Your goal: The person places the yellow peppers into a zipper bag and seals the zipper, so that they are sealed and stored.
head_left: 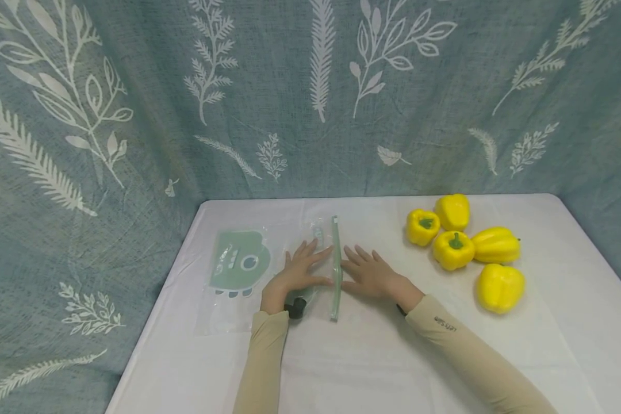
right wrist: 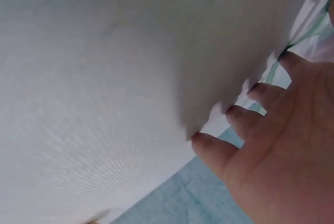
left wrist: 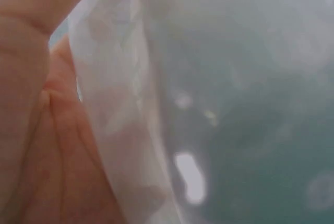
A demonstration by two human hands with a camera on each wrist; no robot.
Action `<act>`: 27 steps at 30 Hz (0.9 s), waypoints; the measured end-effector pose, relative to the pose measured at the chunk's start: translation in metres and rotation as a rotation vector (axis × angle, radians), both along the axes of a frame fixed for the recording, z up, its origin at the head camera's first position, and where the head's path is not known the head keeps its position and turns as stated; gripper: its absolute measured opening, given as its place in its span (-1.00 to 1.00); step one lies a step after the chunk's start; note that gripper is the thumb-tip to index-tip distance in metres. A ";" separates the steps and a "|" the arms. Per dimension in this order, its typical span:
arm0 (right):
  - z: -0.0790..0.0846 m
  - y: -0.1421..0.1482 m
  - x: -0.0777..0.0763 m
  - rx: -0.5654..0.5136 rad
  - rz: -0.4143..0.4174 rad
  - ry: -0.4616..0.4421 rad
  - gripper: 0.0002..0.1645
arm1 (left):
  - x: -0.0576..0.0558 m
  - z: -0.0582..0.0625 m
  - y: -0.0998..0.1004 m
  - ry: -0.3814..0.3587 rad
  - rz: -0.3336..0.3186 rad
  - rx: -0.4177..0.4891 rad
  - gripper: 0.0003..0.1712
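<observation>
A clear plastic zip bag [head_left: 240, 261] with a green cartoon print lies flat on the table's left half. Its green zip strip [head_left: 336, 299] runs along the bag's right edge. My left hand [head_left: 300, 271] rests over the bag with fingers spread, thumb and fingertips reaching close to the strip. In the left wrist view the bag's film [left wrist: 235, 93] fills most of the picture beside the palm. Just right of the strip, my right hand [head_left: 371, 277] has its fingers spread. The right wrist view shows its fingertips [right wrist: 206, 143] down on the white cloth.
Several yellow bell peppers [head_left: 501, 288] sit in a group at the right of the table [head_left: 372, 362], which is covered in white cloth. A blue-green curtain [head_left: 290, 86] with white leaf prints hangs behind and at both sides.
</observation>
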State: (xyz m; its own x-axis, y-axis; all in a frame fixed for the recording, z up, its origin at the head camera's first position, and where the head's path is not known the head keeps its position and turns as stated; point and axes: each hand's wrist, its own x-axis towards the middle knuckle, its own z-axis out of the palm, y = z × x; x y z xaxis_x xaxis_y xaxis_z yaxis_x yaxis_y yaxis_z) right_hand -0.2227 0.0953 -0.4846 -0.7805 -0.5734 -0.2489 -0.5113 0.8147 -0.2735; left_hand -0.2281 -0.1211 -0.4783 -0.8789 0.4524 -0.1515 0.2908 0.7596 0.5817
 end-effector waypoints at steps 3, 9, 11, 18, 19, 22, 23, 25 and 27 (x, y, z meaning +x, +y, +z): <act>-0.001 -0.001 0.002 0.016 -0.001 0.014 -0.17 | 0.001 0.001 0.000 0.007 0.000 0.005 -0.06; 0.001 -0.004 0.004 0.029 -0.006 0.020 -0.16 | 0.001 0.002 -0.001 0.012 0.020 0.007 -0.08; 0.002 -0.004 0.005 0.026 -0.006 0.022 -0.18 | 0.001 0.004 -0.001 0.022 0.021 0.007 -0.08; 0.003 -0.005 0.006 0.021 -0.005 0.021 -0.20 | 0.000 0.008 -0.001 0.068 0.016 0.017 -0.11; 0.003 -0.005 0.006 0.028 -0.007 0.019 -0.20 | 0.000 0.008 -0.001 0.077 0.016 0.022 -0.12; 0.004 -0.005 0.006 0.034 -0.011 0.006 -0.24 | 0.001 0.010 -0.002 0.090 0.016 0.038 -0.13; 0.004 -0.005 0.005 0.032 -0.016 -0.005 -0.27 | 0.001 0.011 -0.002 0.092 0.017 0.042 -0.14; 0.005 -0.004 0.005 0.023 -0.028 -0.035 -0.31 | 0.002 0.011 -0.003 0.089 0.017 0.046 -0.13; 0.006 -0.004 0.004 -0.002 -0.035 -0.064 -0.34 | 0.003 0.012 -0.003 0.079 0.022 0.048 -0.12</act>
State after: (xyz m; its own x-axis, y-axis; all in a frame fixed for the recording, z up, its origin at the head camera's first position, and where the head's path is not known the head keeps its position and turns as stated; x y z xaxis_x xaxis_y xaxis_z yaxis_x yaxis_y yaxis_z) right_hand -0.2183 0.0912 -0.4788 -0.7827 -0.5464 -0.2979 -0.4638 0.8313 -0.3063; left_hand -0.2250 -0.1239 -0.4665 -0.8968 0.4383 -0.0600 0.3208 0.7377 0.5940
